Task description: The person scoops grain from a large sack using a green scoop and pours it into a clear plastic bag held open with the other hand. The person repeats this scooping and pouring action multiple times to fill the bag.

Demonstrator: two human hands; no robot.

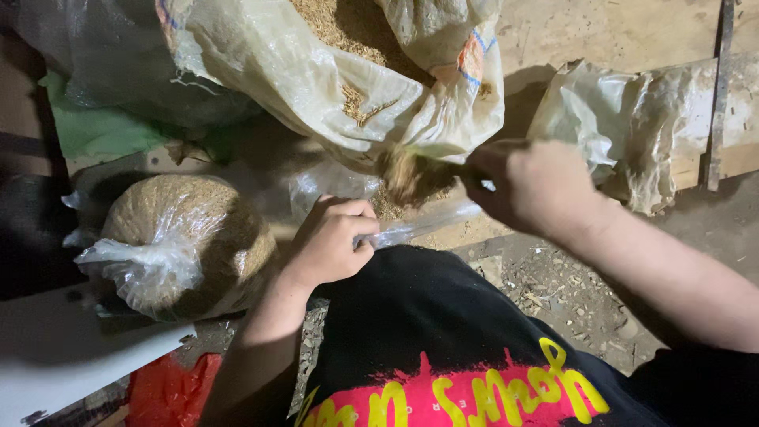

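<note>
Here the left hand (328, 241) pinches the rim of a thin clear plastic bag (411, 225), while the right hand (531, 186) is clenched around a blurred scoop of tan sawdust (411, 175) above it. At twelve o'clock gapes a woven white sack of sawdust (340, 71); at nine o'clock sits a tied, filled clear bag (186, 241).

The big sack (316, 79) is off-white with blue and orange stripes, full of tan grain (332, 24). Left of it there's a green sheet (95, 130); below it, a clear bag (182, 245) of brownish grain, a red bag (170, 391), and a black shirt (427, 332) with red-and-yellow print.
</note>
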